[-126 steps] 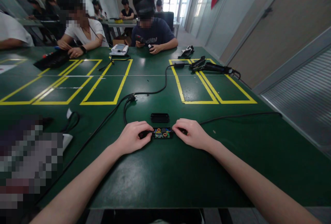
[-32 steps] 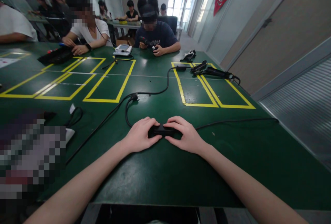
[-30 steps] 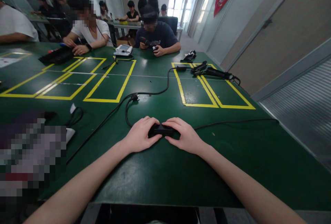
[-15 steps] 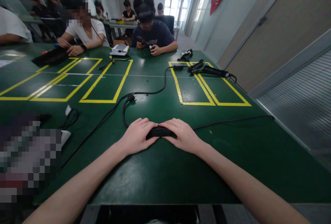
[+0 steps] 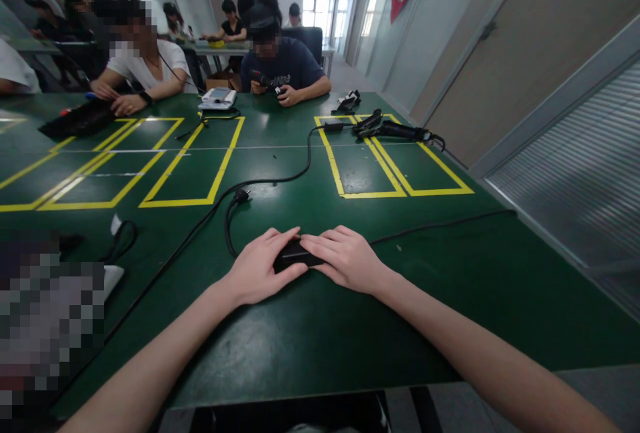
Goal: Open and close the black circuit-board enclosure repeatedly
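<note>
A black power adapter (image 5: 294, 257) lies on the green table in front of me, with a cord at either end. My left hand (image 5: 260, 265) is around its left end, thumb along the near side and fingers over the far side. From the right, my right hand (image 5: 350, 258) grips the other end, its fingers lying across the top and hiding that part. A black plug (image 5: 242, 196) on a short, bent cord (image 5: 227, 223) rests beyond my left hand. Past my right hand, a thin black cord (image 5: 440, 223) runs off toward the table's right edge.
A long black cable (image 5: 200, 223) crosses the table to a small black box (image 5: 337, 126). Black gear (image 5: 400, 130) lies near yellow tape outlines (image 5: 370, 196). At left are a blurred item (image 5: 45, 313) and a looped cord (image 5: 125, 243). Co-workers sit opposite, one holding a dark tool (image 5: 265, 80).
My right hand's fingers have slid left over the top of the adapter, covering more of it. My left hand's fingers have straightened a little. The view has shifted slightly to the right.
</note>
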Tool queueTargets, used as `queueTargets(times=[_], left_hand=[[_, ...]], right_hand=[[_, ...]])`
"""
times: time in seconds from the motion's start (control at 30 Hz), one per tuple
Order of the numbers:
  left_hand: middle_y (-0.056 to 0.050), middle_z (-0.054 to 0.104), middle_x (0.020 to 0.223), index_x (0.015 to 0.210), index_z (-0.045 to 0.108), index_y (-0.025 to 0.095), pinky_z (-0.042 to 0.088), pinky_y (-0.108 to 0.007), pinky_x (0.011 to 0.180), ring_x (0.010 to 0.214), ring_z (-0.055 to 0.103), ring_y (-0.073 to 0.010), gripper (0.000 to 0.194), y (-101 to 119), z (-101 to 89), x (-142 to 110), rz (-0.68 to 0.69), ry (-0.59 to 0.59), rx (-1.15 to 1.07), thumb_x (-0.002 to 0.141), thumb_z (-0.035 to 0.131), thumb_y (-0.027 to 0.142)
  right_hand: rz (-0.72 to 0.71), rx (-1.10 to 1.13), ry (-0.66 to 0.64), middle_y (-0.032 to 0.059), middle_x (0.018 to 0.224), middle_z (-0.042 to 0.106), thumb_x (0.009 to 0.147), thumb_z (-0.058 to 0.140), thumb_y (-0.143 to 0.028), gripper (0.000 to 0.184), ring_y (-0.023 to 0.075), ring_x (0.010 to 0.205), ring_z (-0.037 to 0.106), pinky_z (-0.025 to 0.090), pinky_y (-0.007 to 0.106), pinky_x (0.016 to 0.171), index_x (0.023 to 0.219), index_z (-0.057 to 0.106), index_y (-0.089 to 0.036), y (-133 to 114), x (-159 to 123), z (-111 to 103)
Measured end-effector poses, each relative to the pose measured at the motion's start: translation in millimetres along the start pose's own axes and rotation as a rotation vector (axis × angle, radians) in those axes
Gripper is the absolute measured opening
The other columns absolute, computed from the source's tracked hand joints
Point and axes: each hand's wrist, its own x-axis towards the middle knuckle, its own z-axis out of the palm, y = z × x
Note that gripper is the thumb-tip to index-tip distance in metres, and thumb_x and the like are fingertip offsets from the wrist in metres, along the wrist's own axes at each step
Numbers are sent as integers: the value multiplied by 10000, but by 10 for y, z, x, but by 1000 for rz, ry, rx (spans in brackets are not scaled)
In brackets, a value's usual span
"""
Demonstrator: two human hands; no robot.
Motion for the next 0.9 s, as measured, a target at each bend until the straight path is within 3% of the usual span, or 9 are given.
queueTargets(times=[0.13,0.23,0.33,0.47,0.57,0.67,0.77,0.9], left_hand=[[-27,702,849,959,704,188,512,-309,736,774,647,-196,465,64,-26,45,-209,-97,-138,1053,399,526],[-2,717,828,1014,701,195,471,-267,650,722,644,-179,388,60,-31,27,-254,-104,-236,991,549,551],[-20,742,910,1044,688,198,486,-273,683,790,680,-197,345,17,5,-6,-195,9,-186,930,682,524],[-17,723,850,987,680,204,489,-289,708,765,679,-201,343,-37,58,-26,-69,73,28,900,756,527],[-31,736,874,1005,685,205,511,-311,746,787,691,-214,365,-41,64,-22,-19,87,112,912,737,553],[-55,754,954,1082,694,201,532,-322,778,844,706,-223,339,-21,46,-17,-19,65,129,974,654,519],[-57,755,928,1085,709,192,537,-320,783,830,700,-217,323,-1,32,-24,-29,36,119,1023,574,479],[-52,752,873,1057,725,190,532,-324,761,784,691,-213,333,6,45,-38,-21,37,95,1029,565,481]], right_hand=[[-32,-81,34,98,1395,703,1102,421,-219,342,204,961,685,509,364,791,1354,650,-200,17,-22,7],[12,-57,42,114,1386,704,1082,453,-210,356,209,976,703,528,364,802,1386,638,-212,20,-27,42],[91,49,30,142,1260,748,1040,569,-294,391,236,986,720,555,366,819,1410,610,-175,32,-23,82],[166,239,-6,106,1046,777,995,663,-416,379,229,876,718,566,342,765,1285,659,-172,52,-20,84],[185,281,-2,88,997,771,1037,600,-391,274,211,841,703,549,319,741,1193,684,-182,50,-20,57],[189,241,-2,86,952,762,1066,540,-387,282,214,823,687,537,321,732,1199,678,-181,37,-13,30],[191,223,-16,97,989,757,1074,516,-371,293,224,873,694,555,335,772,1245,658,-181,24,0,3],[97,184,-72,141,1227,711,1039,587,-379,429,252,1055,701,582,374,881,1420,575,-182,4,11,-30]])
